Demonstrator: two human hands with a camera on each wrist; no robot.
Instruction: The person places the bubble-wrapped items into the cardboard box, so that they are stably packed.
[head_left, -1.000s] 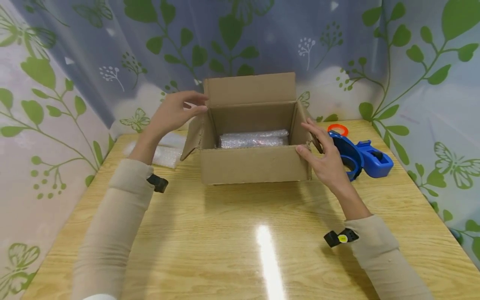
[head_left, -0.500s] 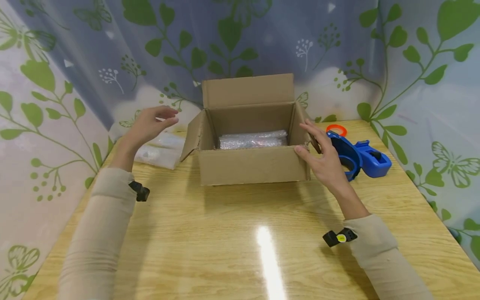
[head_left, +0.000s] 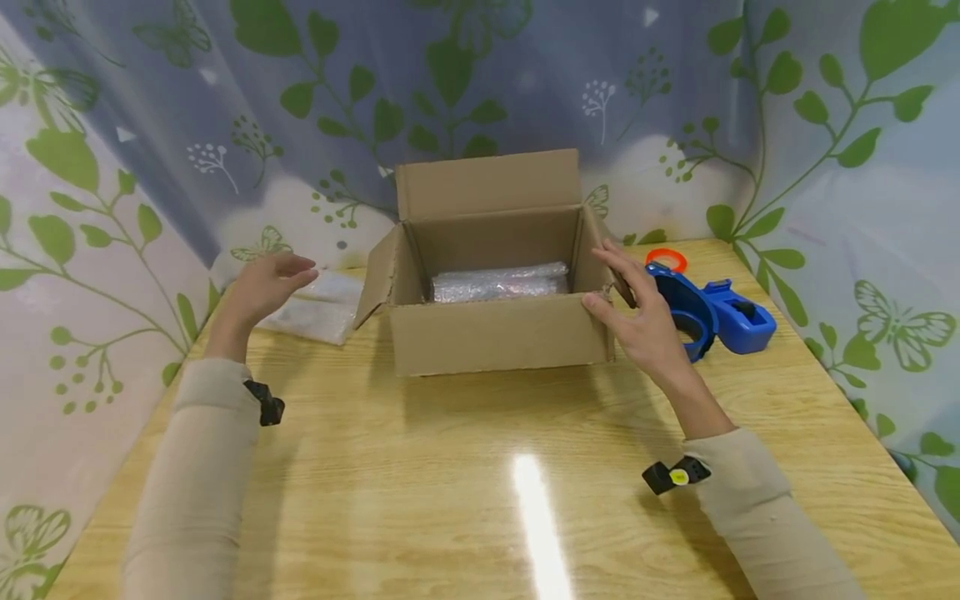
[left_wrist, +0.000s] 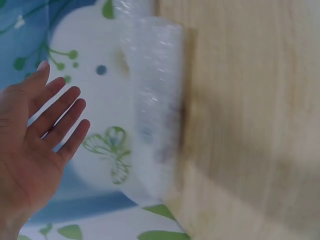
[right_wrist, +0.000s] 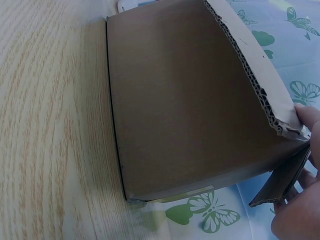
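Note:
An open cardboard box (head_left: 502,340) stands in the middle of the table, its back flap raised. Inside lies a bubble-wrapped package (head_left: 498,283). My right hand (head_left: 637,321) holds the box's near right corner, thumb on the front edge and fingers along the right flap. The right wrist view shows that hand's fingers partly behind the small side flap (right_wrist: 281,181). To the left of the box, my left hand (head_left: 258,292) hovers with relaxed, unfilled fingers. Close by it lie bubble-wrapped pieces (head_left: 318,321), also seen as a clear wrapped strip (left_wrist: 159,95) in the left wrist view.
Right of the box stand a large blue tape dispenser (head_left: 705,317) and a smaller blue one (head_left: 750,329). Behind them lies an orange ring (head_left: 681,258). A leaf-patterned curtain (head_left: 480,75) borders the wooden table (head_left: 420,483) at the back and sides.
My left hand has left the box's left back corner and moved left and down, toward the bubble-wrapped pieces. My right hand has kept its hold on the box corner.

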